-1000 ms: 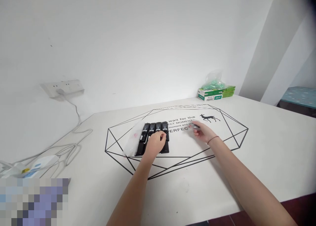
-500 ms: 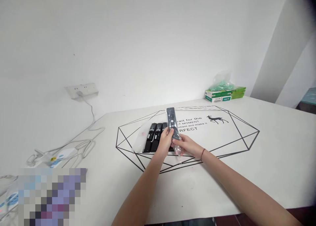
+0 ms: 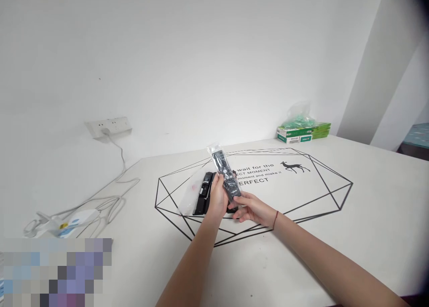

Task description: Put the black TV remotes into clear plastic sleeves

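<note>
A black remote control in a clear plastic sleeve is held up over the table, its button side facing me and its top tilted left. My left hand is closed around its left side, thumb near the buttons. At the lower end, my right hand pinches the remote between thumb and fingers, with some fingers spread below. Behind my left hand, black remotes lie side by side on the table, partly hidden by the hands. A clear plastic bag lies flat along their left side.
Green and white boxes with a plastic bag on top stand at the back right by the wall. White cables run on the left from a wall socket to a power strip. A blurred patch covers the lower left.
The sleeved remote has tilted, its top swinging left and its lower end dropping slightly. The empty top of the sleeve now stands out beyond it. My view has shifted a little.
</note>
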A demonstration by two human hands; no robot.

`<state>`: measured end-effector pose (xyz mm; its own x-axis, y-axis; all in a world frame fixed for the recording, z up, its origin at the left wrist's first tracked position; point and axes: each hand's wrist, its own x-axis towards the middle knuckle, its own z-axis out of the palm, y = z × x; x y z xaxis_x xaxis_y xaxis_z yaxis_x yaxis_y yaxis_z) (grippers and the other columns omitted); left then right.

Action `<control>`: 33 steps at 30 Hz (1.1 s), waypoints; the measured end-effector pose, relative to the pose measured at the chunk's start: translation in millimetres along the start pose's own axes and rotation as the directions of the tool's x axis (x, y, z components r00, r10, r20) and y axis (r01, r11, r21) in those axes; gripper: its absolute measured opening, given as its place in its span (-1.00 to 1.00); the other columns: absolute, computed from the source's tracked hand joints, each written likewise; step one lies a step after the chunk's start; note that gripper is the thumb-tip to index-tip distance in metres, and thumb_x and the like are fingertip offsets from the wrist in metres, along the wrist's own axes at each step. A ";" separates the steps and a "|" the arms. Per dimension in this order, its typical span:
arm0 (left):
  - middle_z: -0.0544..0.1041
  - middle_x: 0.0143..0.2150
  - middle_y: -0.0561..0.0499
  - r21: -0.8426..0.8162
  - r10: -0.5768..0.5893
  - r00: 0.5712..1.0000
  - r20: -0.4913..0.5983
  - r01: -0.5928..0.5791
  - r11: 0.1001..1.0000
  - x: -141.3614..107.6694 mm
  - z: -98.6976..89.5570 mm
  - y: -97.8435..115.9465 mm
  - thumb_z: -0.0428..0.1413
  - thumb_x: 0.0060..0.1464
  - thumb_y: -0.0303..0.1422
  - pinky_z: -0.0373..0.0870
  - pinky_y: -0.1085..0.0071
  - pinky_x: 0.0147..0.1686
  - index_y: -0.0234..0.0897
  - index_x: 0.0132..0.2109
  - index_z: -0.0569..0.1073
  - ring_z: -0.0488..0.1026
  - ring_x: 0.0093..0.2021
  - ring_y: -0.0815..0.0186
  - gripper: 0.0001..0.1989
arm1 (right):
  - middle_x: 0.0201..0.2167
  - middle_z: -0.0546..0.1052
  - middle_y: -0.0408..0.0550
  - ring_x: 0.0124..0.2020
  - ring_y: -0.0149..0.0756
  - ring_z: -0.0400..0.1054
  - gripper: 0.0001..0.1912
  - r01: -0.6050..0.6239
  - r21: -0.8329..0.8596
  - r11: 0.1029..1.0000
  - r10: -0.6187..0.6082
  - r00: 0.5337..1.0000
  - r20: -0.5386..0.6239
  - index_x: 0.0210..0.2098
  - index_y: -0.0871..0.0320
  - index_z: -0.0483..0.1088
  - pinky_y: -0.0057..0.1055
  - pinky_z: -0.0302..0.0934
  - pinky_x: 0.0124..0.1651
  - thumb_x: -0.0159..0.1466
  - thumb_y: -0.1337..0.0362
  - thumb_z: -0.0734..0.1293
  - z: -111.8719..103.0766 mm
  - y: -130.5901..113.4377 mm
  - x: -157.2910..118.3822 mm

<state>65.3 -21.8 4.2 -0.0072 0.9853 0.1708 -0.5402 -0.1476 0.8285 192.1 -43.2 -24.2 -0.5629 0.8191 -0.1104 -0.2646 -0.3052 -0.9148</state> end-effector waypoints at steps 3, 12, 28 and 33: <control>0.52 -0.18 -0.06 0.005 0.032 0.999 0.006 -0.032 0.999 0.0 0.8 7.9 0.01 0.10 -0.14 0.37 0.36 -0.20 -0.24 -0.07 0.33 0.47 -0.18 0.28 -0.67 | -0.20 0.47 0.00 -0.39 -0.34 0.49 -0.64 -0.007 0.006 1.000 0.007 0.999 0.049 -0.14 0.15 0.24 -0.41 0.39 -0.33 0.14 0.15 0.37 2.9 -0.5 -3.2; 0.51 -0.17 -0.13 0.167 -0.022 0.997 0.068 0.011 0.986 0.0 -4.5 27.0 0.09 0.04 -0.12 0.40 0.33 -0.22 -0.32 -0.05 0.40 0.48 -0.19 0.23 -0.58 | -0.28 0.41 -0.06 -0.44 -0.36 0.45 -0.59 0.122 -0.191 0.974 -0.111 0.992 0.067 -0.17 0.16 0.22 -0.34 0.38 -0.32 0.09 0.13 0.40 7.1 2.7 -2.9; 0.41 0.04 -0.04 0.071 0.444 0.804 -0.395 -0.455 0.888 21.6 -71.8 87.8 -0.02 0.16 -0.23 0.43 0.44 -0.16 -0.13 -0.03 0.36 0.45 -0.11 0.38 -0.75 | -0.40 0.36 -0.17 -0.55 -0.50 0.29 -0.61 0.131 -0.335 0.933 -0.112 0.991 0.075 -0.25 0.14 0.21 -0.40 0.29 -0.37 0.16 -0.04 0.30 -8.0 -16.9 -7.1; 0.50 -0.30 -0.02 0.585 0.339 0.854 -0.394 -0.051 0.809 24.1 -128.9 95.0 0.16 -0.05 -0.24 0.40 0.43 -0.30 -0.30 -0.14 0.41 0.45 -0.37 0.39 -0.68 | -0.41 0.38 -0.16 -0.60 -0.50 0.25 -0.68 0.125 -0.267 0.956 -0.170 0.973 -0.155 -0.28 0.13 0.19 -0.39 0.26 -0.41 0.18 0.02 0.29 -23.8 -13.3 1.5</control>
<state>-94.7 -0.9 18.3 -0.5207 0.8259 0.2163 0.0558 -0.2199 0.9739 213.4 -26.3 -21.5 -0.3814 0.9243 -0.0118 -0.1144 -0.0598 -0.9916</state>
